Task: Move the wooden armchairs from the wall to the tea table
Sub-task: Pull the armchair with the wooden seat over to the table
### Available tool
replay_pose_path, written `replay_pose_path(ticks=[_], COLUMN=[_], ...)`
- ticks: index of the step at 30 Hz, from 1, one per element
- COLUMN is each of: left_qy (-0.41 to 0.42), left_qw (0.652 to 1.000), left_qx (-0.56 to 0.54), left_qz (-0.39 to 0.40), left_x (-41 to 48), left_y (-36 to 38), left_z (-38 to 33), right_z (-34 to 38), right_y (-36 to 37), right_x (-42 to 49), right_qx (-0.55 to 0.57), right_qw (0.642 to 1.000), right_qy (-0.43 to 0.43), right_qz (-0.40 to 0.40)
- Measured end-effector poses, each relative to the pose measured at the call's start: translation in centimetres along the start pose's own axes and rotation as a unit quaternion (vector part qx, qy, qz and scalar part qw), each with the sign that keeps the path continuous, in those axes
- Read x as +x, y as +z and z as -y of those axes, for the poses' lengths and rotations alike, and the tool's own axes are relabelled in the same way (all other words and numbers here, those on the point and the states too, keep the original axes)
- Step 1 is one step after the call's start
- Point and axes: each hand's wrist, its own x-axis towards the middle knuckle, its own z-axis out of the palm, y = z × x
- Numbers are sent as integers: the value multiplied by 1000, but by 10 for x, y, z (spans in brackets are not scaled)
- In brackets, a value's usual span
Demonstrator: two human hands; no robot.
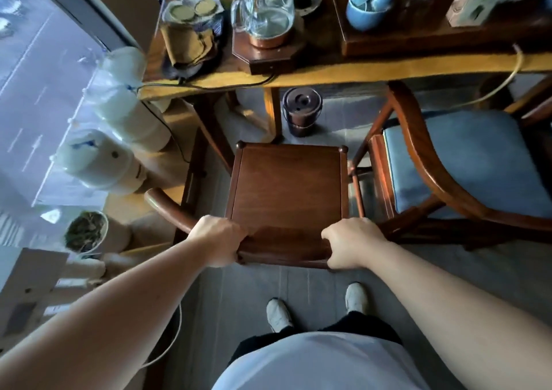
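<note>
Two hands grip the near rail of a bare-seated wooden armchair (288,192) — the left hand (219,240) clenched round the rail near its left corner, the right hand (351,241) clenched round it near the right. The chair's front corners point at the tea table (328,71), its seat stopping just short of the table's near edge, beside a second armchair with a blue cushion (466,165) already drawn up on the right. Placement looks nearly finished; what remains is probably a final nudge forward and setting down. Risks come from the crowding. A dark lidded bucket (302,111) stands on the floor under the table's near edge, right in the chair's path — pushing on could knock it. The right front leg is close to the cushioned chair's arm, so a skewed push might scrape wood on wood. A jolt to the table leg could rattle the glass kettle (265,7) near the table's near edge, and a cable hangs from that edge, ready to snag.
</note>
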Motion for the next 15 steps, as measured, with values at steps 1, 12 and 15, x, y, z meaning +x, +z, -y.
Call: replay_pose_path(ticks=[1,12,15], left_qy=[3,-9,-17], left_qw=[1000,998,997], left_qx=[3,-41,-57], left_qz=[-1,-44,-48], left_x=[3,47,55], left_y=[-2,-21,-24], left_z=[6,5,-2], right_z=[3,-38,-51], right_y=[-1,-38,-44], right_x=[4,19,23], right_qx=[1,-53,-58], right_qw=[1000,998,998], right_qy=[2,-9,-8], right_qz=[-6,-13,-8])
